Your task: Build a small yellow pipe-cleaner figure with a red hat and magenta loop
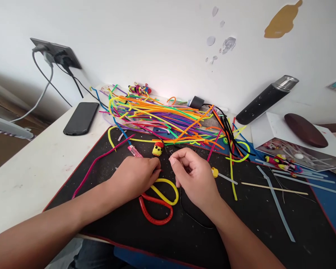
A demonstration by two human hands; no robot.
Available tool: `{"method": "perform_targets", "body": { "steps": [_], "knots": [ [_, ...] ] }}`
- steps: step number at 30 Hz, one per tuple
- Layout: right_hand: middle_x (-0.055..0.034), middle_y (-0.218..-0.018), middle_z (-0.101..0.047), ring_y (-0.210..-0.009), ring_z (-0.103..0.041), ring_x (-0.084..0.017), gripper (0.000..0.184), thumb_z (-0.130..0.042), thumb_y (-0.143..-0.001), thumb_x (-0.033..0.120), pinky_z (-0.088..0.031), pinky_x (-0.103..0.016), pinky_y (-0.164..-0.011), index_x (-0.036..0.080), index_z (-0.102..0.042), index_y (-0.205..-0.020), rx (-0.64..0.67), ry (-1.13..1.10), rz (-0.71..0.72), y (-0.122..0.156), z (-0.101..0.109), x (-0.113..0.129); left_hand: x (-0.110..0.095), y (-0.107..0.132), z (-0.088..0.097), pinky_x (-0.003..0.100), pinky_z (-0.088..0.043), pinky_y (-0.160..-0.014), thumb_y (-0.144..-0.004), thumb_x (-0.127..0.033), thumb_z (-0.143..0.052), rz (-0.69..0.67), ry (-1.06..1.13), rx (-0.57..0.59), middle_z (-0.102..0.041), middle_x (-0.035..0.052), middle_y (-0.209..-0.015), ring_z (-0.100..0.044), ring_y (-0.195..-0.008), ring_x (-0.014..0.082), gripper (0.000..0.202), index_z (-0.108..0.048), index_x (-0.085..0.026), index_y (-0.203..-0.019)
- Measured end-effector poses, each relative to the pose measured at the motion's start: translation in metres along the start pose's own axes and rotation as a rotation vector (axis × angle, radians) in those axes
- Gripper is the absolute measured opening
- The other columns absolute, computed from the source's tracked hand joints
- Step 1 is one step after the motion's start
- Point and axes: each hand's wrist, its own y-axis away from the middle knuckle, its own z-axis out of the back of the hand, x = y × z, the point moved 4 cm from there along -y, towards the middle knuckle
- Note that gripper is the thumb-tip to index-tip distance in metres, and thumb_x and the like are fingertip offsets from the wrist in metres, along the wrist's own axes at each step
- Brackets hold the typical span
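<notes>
My left hand [138, 176] is closed, its fingers curled together over the mat; whatever they may grip is hidden. Under it, scissors show their yellow and red looped handles [156, 223], with the blades covered. Opposite, my right hand [194, 175] is bent into a pinch, and anything between the fingertips is too small to name. A thin black strand [194, 220] runs out from beneath this hand along the mat. Just beyond the hands sits a small yellow figure head [157, 148] with a red top and dark eyes. A pink translucent object [134, 151] lies beyond my left knuckles.
Many coloured pipe cleaners [168, 117] are heaped along the wall behind the black mat [190, 250]. A phone [81, 118] lies left. To the right are a black flask [266, 99], a white box [271, 127], glue sticks [280, 209], a wooden stick [274, 188] and a colourful figure [282, 164].
</notes>
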Motion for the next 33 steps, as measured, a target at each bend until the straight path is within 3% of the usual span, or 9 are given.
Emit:
{"method": "perform_targets", "body": {
  "steps": [10,24,29,33],
  "knots": [
    [0.0036,-0.063,-0.06,-0.051,-0.057,-0.013,0.016,-0.06,-0.102,0.035,-0.043,-0.025,-0.05,0.024,-0.065,-0.093,0.016,0.085,0.01,0.002,-0.003,-0.002,0.001,-0.001,-0.003,0.03,-0.043,-0.058,-0.104,-0.027,-0.055,-0.011,0.022,-0.007,-0.079,0.0077,-0.082,-0.077,-0.072,0.0283,0.02,-0.073,-0.021,-0.099],
    [0.0043,-0.061,-0.059,-0.051,-0.057,-0.013,0.013,-0.06,-0.101,0.032,-0.041,-0.024,-0.05,0.024,-0.067,-0.092,0.028,0.159,0.033,0.003,-0.005,-0.001,0.001,-0.001,-0.004,0.03,-0.036,-0.054,-0.104,-0.029,-0.049,-0.102,0.053,-0.068,-0.081,0.0077,-0.08,-0.074,-0.066,0.0225,0.031,-0.074,-0.019,-0.089],
    [0.004,-0.062,-0.06,-0.05,-0.057,-0.013,0.016,-0.063,-0.102,0.036,-0.044,-0.024,-0.049,0.023,-0.067,-0.093,0.002,0.077,0.022,0.003,-0.003,0.0,0.012,0.001,0.011,0.029,-0.038,-0.058,-0.105,-0.037,-0.053,-0.028,0.184,-0.164,-0.082,0.0058,-0.083,-0.073,-0.068,0.0216,0.031,-0.079,-0.022,-0.1],
    [0.0066,-0.058,-0.055,-0.044,-0.056,-0.012,0.02,-0.067,-0.1,0.041,-0.043,-0.023,-0.045,0.022,-0.066,-0.092,-0.038,-0.109,-0.014,0.0,0.005,0.002,0.031,0.003,0.032,0.025,-0.038,-0.059,-0.103,-0.047,-0.055,0.063,0.412,-0.339,-0.077,0.0012,-0.074,-0.065,-0.062,0.016,0.036,-0.077,-0.021,-0.089]
  ]
}}
